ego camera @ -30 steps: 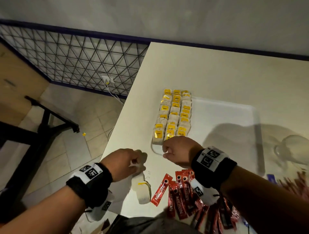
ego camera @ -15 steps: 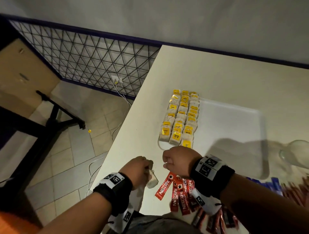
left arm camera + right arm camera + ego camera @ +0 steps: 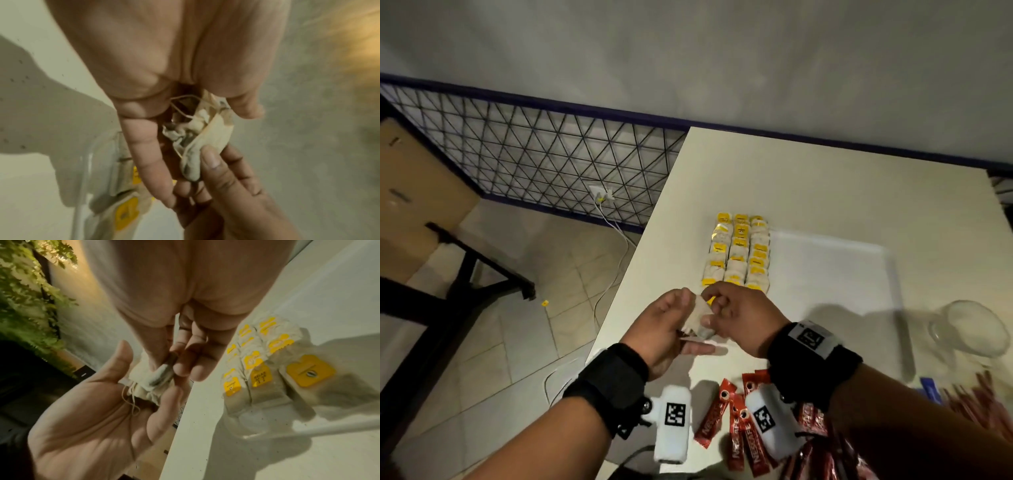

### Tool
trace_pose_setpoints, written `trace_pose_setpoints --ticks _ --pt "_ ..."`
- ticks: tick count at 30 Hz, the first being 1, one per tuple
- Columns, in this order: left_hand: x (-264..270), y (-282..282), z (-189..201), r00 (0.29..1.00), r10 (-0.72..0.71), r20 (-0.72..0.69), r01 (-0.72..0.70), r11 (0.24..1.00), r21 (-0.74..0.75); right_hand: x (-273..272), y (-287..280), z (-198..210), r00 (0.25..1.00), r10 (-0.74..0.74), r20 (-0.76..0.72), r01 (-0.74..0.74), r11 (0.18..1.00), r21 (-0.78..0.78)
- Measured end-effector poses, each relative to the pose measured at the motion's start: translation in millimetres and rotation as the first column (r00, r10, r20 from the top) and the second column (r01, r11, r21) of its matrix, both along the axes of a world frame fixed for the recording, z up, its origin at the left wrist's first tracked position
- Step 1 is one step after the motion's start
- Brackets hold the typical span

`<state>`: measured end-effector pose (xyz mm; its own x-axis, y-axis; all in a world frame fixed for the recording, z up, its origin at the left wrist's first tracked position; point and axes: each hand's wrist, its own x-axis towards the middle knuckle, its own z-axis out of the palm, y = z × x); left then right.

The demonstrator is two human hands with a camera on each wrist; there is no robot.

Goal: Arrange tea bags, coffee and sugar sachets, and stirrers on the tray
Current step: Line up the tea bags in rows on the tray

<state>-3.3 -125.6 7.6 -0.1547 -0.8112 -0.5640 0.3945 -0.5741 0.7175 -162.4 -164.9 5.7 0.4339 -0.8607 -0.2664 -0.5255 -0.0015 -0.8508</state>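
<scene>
My left hand (image 3: 671, 325) is turned palm up beside the table's left edge. A small bundle of tea bags (image 3: 144, 386) with loose strings lies on its slightly cupped fingers. My right hand (image 3: 726, 308) reaches into that palm, and its thumb and fingers pinch one tea bag (image 3: 162, 374) from the bundle (image 3: 195, 146). Just beyond the hands, three rows of yellow-tagged tea bags (image 3: 738, 255) lie along the left side of the white tray (image 3: 842, 274). Red coffee sachets (image 3: 739, 428) lie on the table under my right wrist.
An empty glass (image 3: 969, 329) stands at the right of the tray. A blue sachet (image 3: 929, 389) and blurred reddish sticks (image 3: 989, 407) lie near it. The table's left edge (image 3: 619, 308) drops to a tiled floor with white cables (image 3: 616, 260).
Both hands have moved up toward the tray's near left corner. The left hand has turned palm up and opened, and the right hand has pinched a tea bag in it.
</scene>
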Motion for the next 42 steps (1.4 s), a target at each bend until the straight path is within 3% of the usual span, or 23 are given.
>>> trace_pose_setpoints --ticks 9,14,19,24,27,33,37,42 --pt "-4 -16 3 0.95 0.129 -0.283 -0.107 0.99 0.091 -7 -7 6 0.926 -0.242 0.29 0.174 0.955 0.24" --pt "0 -22 -6 0.943 0.229 -0.241 -0.206 0.971 0.118 -16 -11 10 0.907 -0.239 0.347 0.153 0.954 0.258" --pt "3 -28 -4 0.992 0.116 -0.043 -0.118 0.992 -0.039 -19 -18 10 0.936 -0.189 0.299 0.123 0.966 0.227" --pt "3 -30 5 0.978 -0.089 0.189 0.133 0.964 -0.232 -20 -20 16 0.96 -0.148 0.237 0.102 0.976 0.193" --pt "-1 -31 6 0.98 -0.085 0.182 0.122 0.971 -0.205 -19 -18 16 0.951 -0.163 0.262 0.133 0.983 0.126" --pt "-6 -32 0 0.992 -0.079 0.096 0.092 0.986 -0.137 -22 -17 18 0.994 -0.04 0.103 0.07 0.949 -0.308" --pt "-10 -31 -1 0.991 -0.078 0.106 0.092 0.987 -0.131 -23 -21 15 0.995 -0.074 0.062 0.089 0.951 -0.296" --pt "-11 -30 -4 0.99 -0.067 0.124 0.081 0.991 -0.109 -24 -26 16 0.996 0.065 -0.055 -0.078 0.952 -0.296"
